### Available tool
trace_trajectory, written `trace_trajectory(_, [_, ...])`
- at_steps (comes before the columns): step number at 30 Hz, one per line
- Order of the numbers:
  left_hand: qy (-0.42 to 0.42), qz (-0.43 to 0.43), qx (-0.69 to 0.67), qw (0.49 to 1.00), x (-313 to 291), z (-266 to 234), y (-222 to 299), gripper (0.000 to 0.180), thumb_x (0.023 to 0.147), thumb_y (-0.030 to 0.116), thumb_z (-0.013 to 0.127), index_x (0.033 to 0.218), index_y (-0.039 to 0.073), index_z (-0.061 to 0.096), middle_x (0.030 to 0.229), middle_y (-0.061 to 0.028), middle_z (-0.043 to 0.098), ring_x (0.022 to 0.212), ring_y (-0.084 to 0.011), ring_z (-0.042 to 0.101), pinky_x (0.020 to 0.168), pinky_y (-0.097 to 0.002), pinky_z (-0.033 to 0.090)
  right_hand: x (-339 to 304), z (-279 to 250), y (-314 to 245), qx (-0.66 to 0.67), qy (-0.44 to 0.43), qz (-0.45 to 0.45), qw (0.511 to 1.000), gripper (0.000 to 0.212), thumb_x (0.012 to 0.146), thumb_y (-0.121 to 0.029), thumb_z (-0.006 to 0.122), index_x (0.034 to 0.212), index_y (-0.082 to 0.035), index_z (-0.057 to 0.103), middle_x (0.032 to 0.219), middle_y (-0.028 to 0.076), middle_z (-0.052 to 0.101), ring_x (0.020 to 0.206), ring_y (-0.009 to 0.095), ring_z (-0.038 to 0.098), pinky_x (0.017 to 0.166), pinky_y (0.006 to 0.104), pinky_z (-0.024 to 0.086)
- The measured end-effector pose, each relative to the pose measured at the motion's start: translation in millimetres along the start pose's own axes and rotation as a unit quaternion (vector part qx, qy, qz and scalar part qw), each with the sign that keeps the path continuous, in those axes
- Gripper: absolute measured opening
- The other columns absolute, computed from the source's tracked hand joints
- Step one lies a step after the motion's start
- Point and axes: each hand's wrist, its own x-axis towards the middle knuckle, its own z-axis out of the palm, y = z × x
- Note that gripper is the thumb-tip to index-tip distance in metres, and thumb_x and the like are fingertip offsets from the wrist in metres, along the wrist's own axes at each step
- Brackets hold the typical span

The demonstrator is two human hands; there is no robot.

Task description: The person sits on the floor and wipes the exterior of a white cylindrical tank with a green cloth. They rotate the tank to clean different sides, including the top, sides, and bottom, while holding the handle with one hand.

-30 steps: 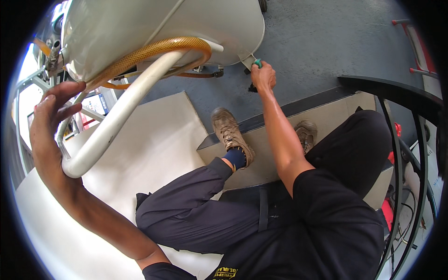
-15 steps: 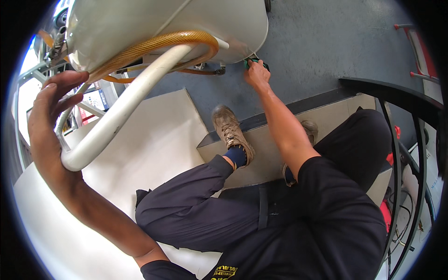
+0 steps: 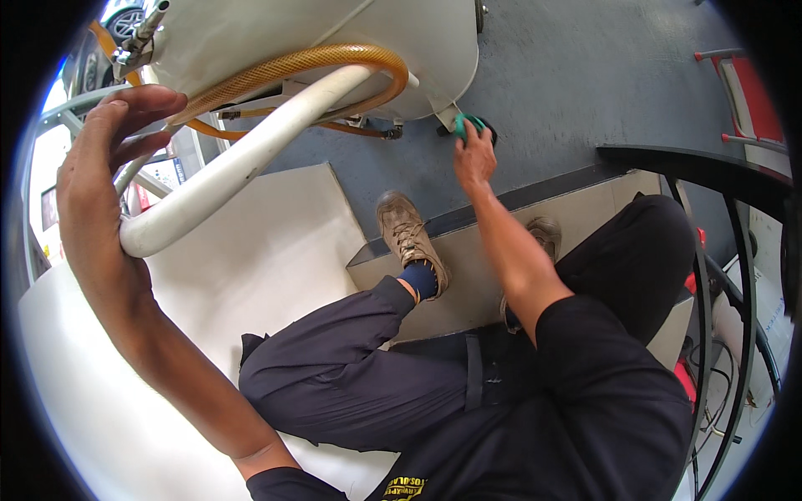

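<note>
A large off-white tank (image 3: 401,42) stands before me, with a bent white tube handle (image 3: 242,159) and a looped amber braided hose (image 3: 301,57) on its near side. My left hand (image 3: 104,154) is raised at the handle's outer bend. Its wrist lies against the tube and its fingers are bent but apart, the tips close to the hose. At the tank's lower right edge my right hand (image 3: 474,159) has its fingers on a teal-green piece (image 3: 468,125) beside a black caster wheel (image 3: 489,134). Whether that piece is a cloth or part of the caster I cannot tell.
I sit with my shoes on a pale step (image 3: 451,292) with a dark edge. A white platform (image 3: 276,217) lies left of my legs. A black railing (image 3: 702,159) curves along my right, and a red chair (image 3: 756,100) stands on the grey floor (image 3: 568,75).
The tank, its handle and its caster appear slightly shifted in the view. My right hand is a little further right and nearer, its fingers looser, and more of the teal-green piece shows.
</note>
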Motion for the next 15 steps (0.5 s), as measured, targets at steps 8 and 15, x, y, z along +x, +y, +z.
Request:
trace_trajectory(8, [0.001, -0.028, -0.024, 0.999, 5, 2, 14, 0.044, 0.108, 0.023, 0.04, 0.109, -0.002, 0.076, 0.109, -0.0145, 0.078, 0.105, -0.022, 0.074, 0.099, -0.036, 0.056, 36, 38, -15, -0.131, -0.091, 0.013, 0.987, 0.041, 0.1, -0.015, 0.061, 0.138, 0.0, 0.061, 0.117, 0.024, 0.067, 0.096, 0.044, 0.075, 0.083, 0.0458, 0.062])
trace_trajectory(15, [0.028, -0.11, -0.029, 0.993, -6, 0, 11, 0.042, 0.107, 0.023, 0.042, 0.11, -0.002, 0.075, 0.109, -0.014, 0.077, 0.104, -0.0217, 0.073, 0.098, -0.0358, 0.054, 55, -13, -56, 0.075, -0.157, 0.147, 0.974, 0.035, 0.098, -0.019, 0.06, 0.129, -0.005, 0.069, 0.117, 0.027, 0.074, 0.113, 0.045, 0.071, 0.095, 0.0542, 0.057])
